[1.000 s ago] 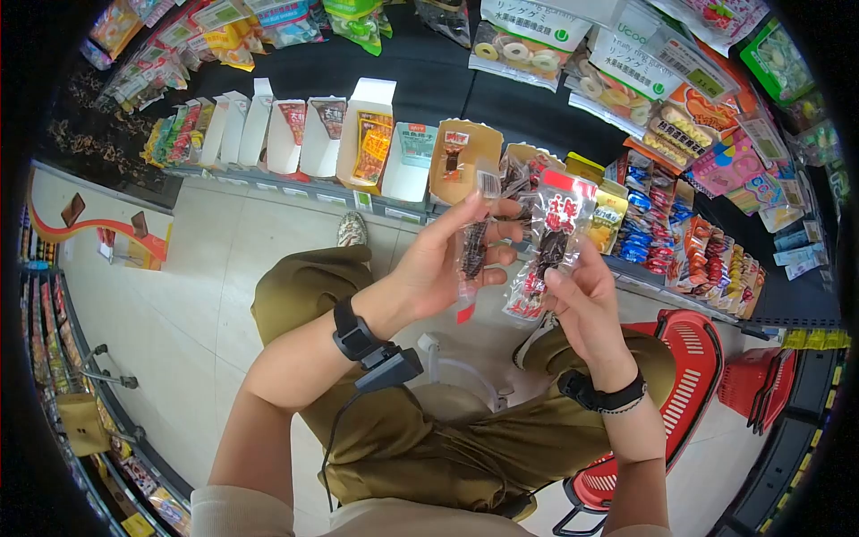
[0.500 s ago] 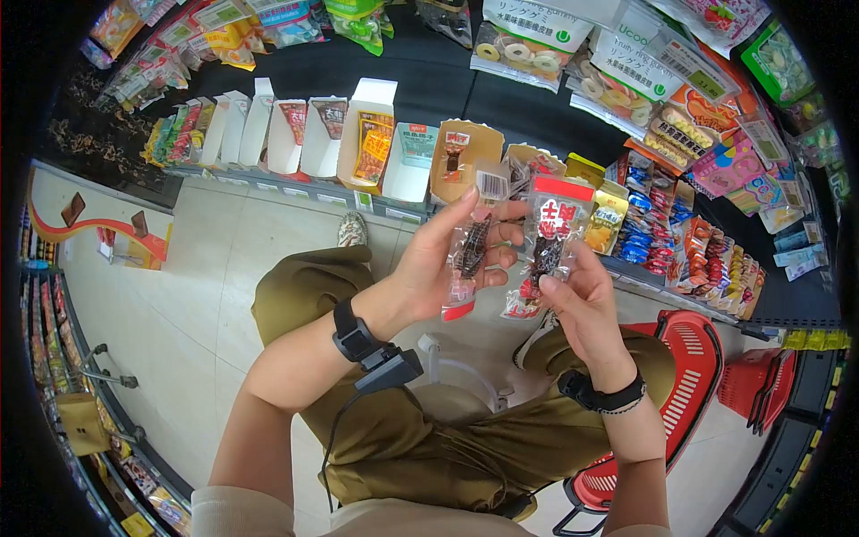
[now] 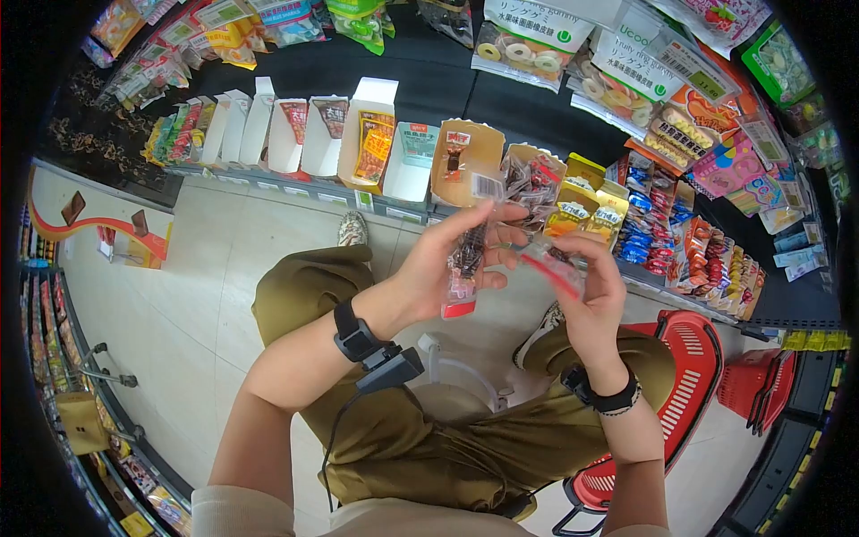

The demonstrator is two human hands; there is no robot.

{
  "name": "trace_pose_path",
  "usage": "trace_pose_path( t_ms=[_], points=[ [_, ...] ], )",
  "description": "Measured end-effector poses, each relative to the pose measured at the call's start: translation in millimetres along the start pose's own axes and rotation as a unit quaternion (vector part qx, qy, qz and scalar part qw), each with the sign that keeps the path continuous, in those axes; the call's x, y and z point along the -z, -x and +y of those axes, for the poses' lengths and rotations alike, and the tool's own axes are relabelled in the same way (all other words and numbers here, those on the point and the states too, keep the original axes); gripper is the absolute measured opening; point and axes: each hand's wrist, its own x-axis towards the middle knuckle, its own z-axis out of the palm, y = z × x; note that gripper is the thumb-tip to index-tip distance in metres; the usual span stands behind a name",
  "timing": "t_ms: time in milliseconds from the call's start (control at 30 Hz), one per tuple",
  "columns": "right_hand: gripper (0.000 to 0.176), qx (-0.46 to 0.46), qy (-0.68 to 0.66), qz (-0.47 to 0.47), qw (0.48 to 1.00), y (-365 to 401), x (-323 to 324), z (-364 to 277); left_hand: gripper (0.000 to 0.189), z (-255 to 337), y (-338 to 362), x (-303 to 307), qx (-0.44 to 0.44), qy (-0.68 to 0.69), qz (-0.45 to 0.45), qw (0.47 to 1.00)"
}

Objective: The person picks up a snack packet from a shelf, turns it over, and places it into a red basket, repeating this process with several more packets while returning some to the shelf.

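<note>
My left hand [image 3: 422, 267] is closed around a small clear snack packet [image 3: 462, 279] with dark pieces inside and a red band at its lower end. Facing it, my right hand [image 3: 598, 295] pinches a second clear packet [image 3: 557, 268], its red end tilted down to the right and slightly blurred. Both packets are held close together above my lap, in front of the shelf. Just beyond my left fingers stands an open brown cardboard box [image 3: 488, 143]. Beside that box, an open box of similar wrapped packets [image 3: 537, 174] is partly hidden by my hands.
White open boxes [image 3: 324, 148] line the shelf to the left. Yellow boxes [image 3: 586, 201] and several blue and red wrapped sweets [image 3: 640, 219] are on the right. Gummy bags [image 3: 519, 49] hang above. A red shopping basket [image 3: 689, 376] rests on the floor by my right leg.
My right hand has turned its packet over, so the red end now points down instead of up. My left hand keeps its packet in nearly the same place.
</note>
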Motion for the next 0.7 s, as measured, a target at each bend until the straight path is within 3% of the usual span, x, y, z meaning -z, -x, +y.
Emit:
trace_pose_path(
  t_ms=[67,133,233,467,633,700],
  points=[
    [0.036,0.002,-0.004,0.039,0.999,-1.6,-1.3,-7.2,0.051,0.6,2.0,-2.6,0.023,-0.059,0.006,0.998],
    [0.036,0.118,0.169,0.038,0.978,-3.5,2.3,-9.8,0.049,-1.2,4.4,-9.9,0.029,-0.067,0.014,0.997],
    [0.035,0.17,0.189,0.046,0.966,-2.6,-0.8,-10.5,0.047,-4.2,4.6,-17.1,0.029,-0.074,-0.011,0.997],
    [0.033,0.202,0.236,0.041,0.95,-0.3,-3.6,-14.5,0.047,-6.1,4.4,-7.8,0.023,-0.128,-0.066,0.989],
    [0.037,0.238,0.268,0.07,0.931,2.2,-5.0,-12.3,0.049,-5.2,8.9,-13.7,0.025,-0.131,-0.041,0.99],
    [0.037,0.206,0.234,0.093,0.945,1.6,-8.4,-12.8,0.048,-6.3,9.6,-13.6,0.012,-0.106,-0.019,0.994]
  ],
)
